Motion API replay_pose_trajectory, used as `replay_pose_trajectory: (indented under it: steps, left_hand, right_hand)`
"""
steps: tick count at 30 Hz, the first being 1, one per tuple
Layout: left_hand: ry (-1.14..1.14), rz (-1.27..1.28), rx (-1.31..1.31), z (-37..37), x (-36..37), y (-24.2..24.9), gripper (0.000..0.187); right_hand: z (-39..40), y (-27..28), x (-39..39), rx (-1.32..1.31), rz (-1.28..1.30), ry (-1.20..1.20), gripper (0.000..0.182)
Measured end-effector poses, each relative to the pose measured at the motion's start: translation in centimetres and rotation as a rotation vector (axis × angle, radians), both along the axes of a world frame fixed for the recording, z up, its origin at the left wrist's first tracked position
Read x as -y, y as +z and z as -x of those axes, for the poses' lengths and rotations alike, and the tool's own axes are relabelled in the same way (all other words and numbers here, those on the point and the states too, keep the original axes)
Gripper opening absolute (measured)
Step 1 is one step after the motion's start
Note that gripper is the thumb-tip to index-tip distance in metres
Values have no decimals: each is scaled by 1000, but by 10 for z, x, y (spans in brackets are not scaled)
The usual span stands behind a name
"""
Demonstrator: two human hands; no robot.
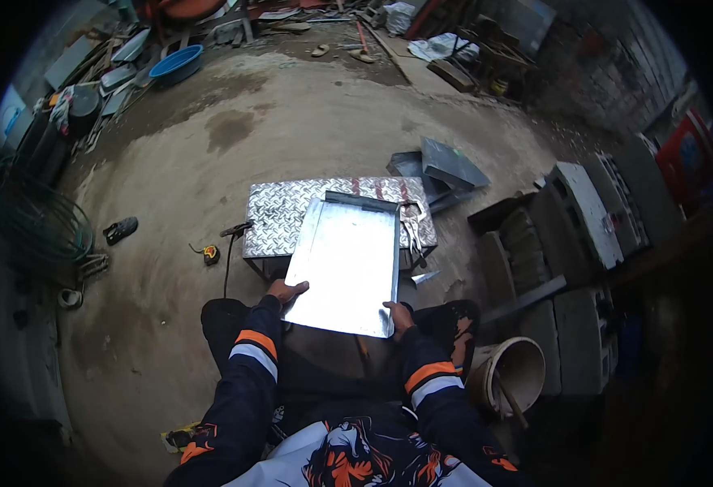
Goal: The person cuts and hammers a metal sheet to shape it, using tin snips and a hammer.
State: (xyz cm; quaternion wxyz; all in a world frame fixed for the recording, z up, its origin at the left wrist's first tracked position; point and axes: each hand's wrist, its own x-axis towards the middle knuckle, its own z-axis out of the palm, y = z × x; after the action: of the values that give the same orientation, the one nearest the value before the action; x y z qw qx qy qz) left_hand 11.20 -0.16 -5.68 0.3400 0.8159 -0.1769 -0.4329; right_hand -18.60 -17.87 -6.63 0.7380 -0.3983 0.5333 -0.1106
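Observation:
A shiny sheet-metal tray (344, 268) with bent-up edges lies partly on a diamond-plate bench (279, 203) and reaches back over my lap. My left hand (286, 292) grips its near left edge, the thumb lying on top. On the near right edge my right hand (401, 316) is closed, thumb over the rim; the fingers of both hands are hidden below the metal. Locking pliers (412, 227) rest on the bench just right of the tray. At the bench's left edge a dark clamp (237, 230) with a cable hangs.
More bent sheet-metal pieces (452, 166) lie behind the bench on the right. A tape measure (209, 255) and a shoe (121, 230) are on the floor to the left. Near my right leg stands a bucket (527, 365), with concrete blocks (583, 211) beyond. A blue basin (175, 63) sits far left.

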Motion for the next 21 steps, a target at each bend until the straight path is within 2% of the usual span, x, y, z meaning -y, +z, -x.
replay_pose_trajectory:
  steps: [1,2,3,4,5,7,9,10,11,13,14,16,17,18,19,20,21]
  left_hand:
    - [48,70,-187,11,-1,18,69]
    - [33,56,-177,14,0,13,69]
    - [75,49,-206,12,2,3,64]
    - [120,41,-233,9,1,-7,59]
    - [113,29,-218,9,-1,-7,59]
    - [131,-88,-204,11,4,-7,58]
    - [111,-138,-189,3,0,-51,59]
    - [95,-187,-182,1,0,-65,60]
    - [97,-267,-163,18,3,-27,62]
    - [95,-279,-158,19,4,-25,62]
    - [113,-283,-157,18,2,-28,63]
    - [137,-311,-193,17,3,-33,65]
    - [150,-313,-203,8,0,-52,67]
    - [163,-314,-214,8,0,-50,68]
    - [156,-325,-211,9,-1,-48,68]
    - [117,-341,-123,20,3,-23,69]
    - [81,-357,-38,26,6,-9,69]
  right_hand:
    - [5,-7,2,121,-135,-2,56]
    - [8,-12,4,248,-267,5,62]
    - [8,-6,4,263,-277,-5,62]
    - [7,1,4,337,-281,44,69]
    - [6,9,1,411,-284,93,77]
    - [5,22,0,453,-316,55,79]
    - [6,10,3,484,-347,12,82]
    - [2,-24,7,339,-256,-10,82]
    - [3,-48,7,189,-170,-34,82]
    - [2,-56,5,-224,189,83,65]
    - [1,-54,4,-224,178,74,65]
    - [-3,-53,5,-424,359,287,50]
    - [-6,-56,3,-494,529,379,34]
    - [-7,-71,2,-493,517,372,34]
    - [-9,-86,1,-570,742,541,29]
    - [-8,-97,0,-644,970,714,26]
    - [-8,-95,-3,-645,961,715,26]
